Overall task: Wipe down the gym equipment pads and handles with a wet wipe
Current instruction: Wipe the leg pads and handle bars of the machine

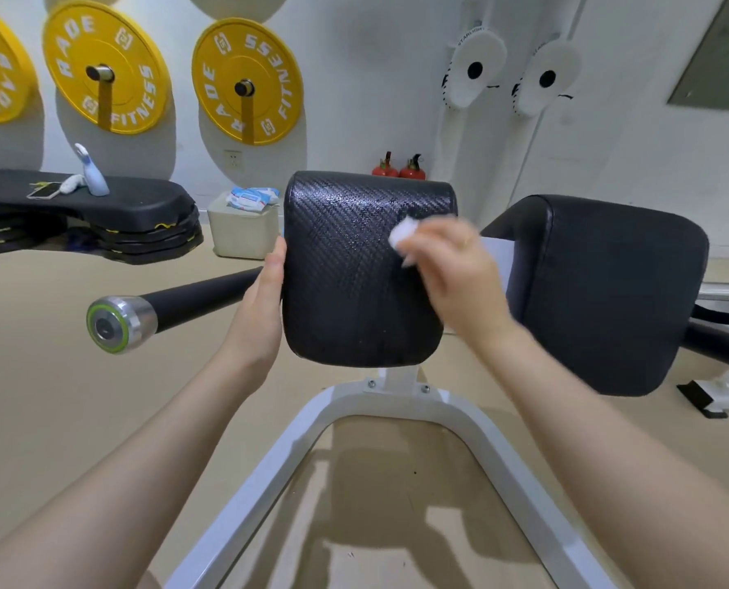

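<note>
A black textured pad [350,282] stands on a white frame [397,401] in the middle of the view, its upper part shiny with moisture. My right hand [456,274] holds a small bunched white wet wipe [403,233] against the pad's upper right area; the hand is blurred. My left hand [265,308] rests flat against the pad's left edge, fingers straight. A second, smoother black pad [609,291] sits to the right. A black handle bar with a silver and green end cap [120,320] sticks out to the left.
A cream bin [244,231] with packs of wipes [252,197] stands by the wall behind the pad. Stacked black step platforms [82,214] at left carry a phone and a white bottle. Yellow weight plates [246,80] hang on the wall. Two red extinguishers [399,167] stand behind.
</note>
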{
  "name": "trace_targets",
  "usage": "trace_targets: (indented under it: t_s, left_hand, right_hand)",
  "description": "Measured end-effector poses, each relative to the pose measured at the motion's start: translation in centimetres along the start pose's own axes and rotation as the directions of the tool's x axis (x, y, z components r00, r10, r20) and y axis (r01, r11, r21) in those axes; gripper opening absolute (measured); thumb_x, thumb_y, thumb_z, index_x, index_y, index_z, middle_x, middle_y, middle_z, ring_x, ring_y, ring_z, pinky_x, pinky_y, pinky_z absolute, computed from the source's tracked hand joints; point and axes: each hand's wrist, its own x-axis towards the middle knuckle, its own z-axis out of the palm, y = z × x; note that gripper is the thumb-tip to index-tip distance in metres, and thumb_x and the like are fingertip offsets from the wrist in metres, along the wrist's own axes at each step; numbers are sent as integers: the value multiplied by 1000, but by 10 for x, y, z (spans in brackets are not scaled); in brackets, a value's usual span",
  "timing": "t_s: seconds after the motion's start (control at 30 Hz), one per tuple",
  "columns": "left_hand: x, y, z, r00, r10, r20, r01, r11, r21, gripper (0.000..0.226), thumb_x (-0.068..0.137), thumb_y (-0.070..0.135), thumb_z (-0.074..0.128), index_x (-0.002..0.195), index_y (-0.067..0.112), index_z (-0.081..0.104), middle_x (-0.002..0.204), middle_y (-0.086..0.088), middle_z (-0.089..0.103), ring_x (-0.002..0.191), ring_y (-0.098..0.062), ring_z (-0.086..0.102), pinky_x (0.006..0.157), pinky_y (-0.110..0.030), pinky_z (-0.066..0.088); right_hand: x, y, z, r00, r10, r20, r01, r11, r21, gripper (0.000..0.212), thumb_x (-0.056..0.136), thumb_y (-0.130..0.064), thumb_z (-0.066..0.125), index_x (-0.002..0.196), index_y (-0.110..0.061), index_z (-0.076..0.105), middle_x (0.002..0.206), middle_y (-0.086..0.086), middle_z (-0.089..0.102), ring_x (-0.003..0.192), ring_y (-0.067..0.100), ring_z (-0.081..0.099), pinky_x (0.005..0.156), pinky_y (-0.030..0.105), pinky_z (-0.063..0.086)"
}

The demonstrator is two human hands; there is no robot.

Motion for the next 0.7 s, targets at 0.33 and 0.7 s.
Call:
trace_targets:
  t_s: [0.33, 0.7]
  left_hand:
    - [0, -1, 3, 998, -22, -65, 24, 999, 30, 63, 90, 61, 28, 145, 30, 30, 149, 20, 33, 136, 7, 26, 117, -28, 18]
    - [-4, 9, 6, 998, -39, -39, 40, 998, 42, 40, 98, 51, 17, 128, 49, 43, 132, 33, 46, 120, 21, 36, 93, -5, 29]
  right_hand:
    - [-34, 3, 13, 987, -94, 129, 70, 982, 178, 18, 85, 0, 55, 91, 0, 72, 91, 14, 69, 92, 23, 55, 86, 24, 45]
    - [7, 20, -13, 974, 225, -38, -219, 969, 114, 13, 86, -2, 57, 91, 1, 69, 93, 17, 65, 87, 33, 60, 80, 19, 39]
